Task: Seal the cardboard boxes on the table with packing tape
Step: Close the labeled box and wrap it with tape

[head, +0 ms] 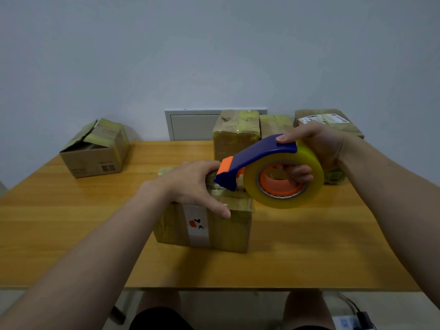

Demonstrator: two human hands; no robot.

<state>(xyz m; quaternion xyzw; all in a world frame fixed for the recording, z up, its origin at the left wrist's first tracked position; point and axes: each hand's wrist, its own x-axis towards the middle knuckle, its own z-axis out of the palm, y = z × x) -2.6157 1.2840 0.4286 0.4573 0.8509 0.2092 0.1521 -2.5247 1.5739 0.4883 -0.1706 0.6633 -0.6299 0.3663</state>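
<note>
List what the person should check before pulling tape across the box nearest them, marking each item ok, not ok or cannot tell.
1. Near box steadied: ok, the left hand rests on its top.
2. Tape dispenser held firmly: ok, the right hand grips it, thumb on the blue guard, fingers through the roll.
3. Dispenser nose over the box top: ok.
4. Tape end stuck to the cardboard: cannot tell, hidden by hand and dispenser.
5. Top seam closed flat: cannot tell, covered.
6. Far-left box sealed: not ok, its flap stands up.
</note>
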